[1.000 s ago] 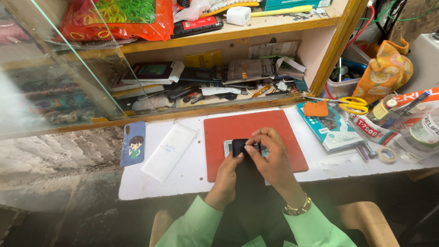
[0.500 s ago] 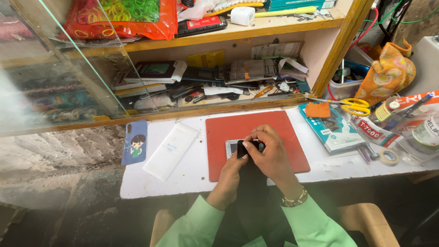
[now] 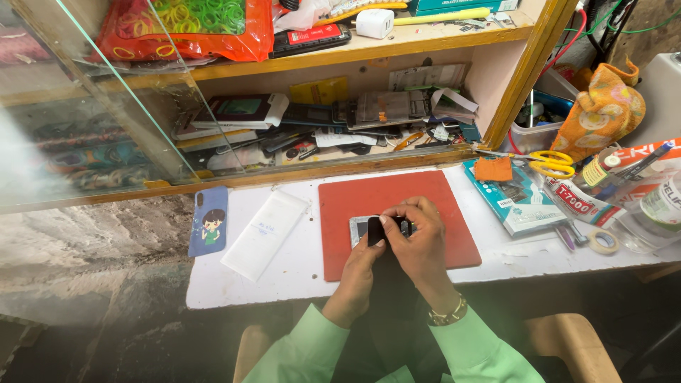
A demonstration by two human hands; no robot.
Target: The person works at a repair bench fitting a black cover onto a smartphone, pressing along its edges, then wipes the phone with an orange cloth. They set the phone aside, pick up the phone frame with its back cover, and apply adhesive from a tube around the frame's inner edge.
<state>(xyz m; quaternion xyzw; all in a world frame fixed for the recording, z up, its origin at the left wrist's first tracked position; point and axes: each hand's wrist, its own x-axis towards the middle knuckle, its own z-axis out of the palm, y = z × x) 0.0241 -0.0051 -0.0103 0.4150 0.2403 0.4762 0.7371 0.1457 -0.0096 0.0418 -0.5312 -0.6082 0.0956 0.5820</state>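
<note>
Both hands work a small phone part over a red mat.

On the white worktable (image 3: 298, 273), the red mat (image 3: 355, 241) lies crosswise; a silvery phone piece (image 3: 359, 228) rests near its centre, long axis left to right. The right hand (image 3: 423, 245) curls over it from the right, pinching a small black part (image 3: 375, 230); the left hand (image 3: 362, 273) pinches the same part from below, directly beside.

1. The mat (image 3: 397, 227) is plain red.
2. Left of the mat, a phone case (image 3: 208, 221) is blue with a cartoon figure.
3. Right of the mat, scissors (image 3: 550, 164) have yellow handles.
4. Sleeves (image 3: 305, 351) are light green.
</note>
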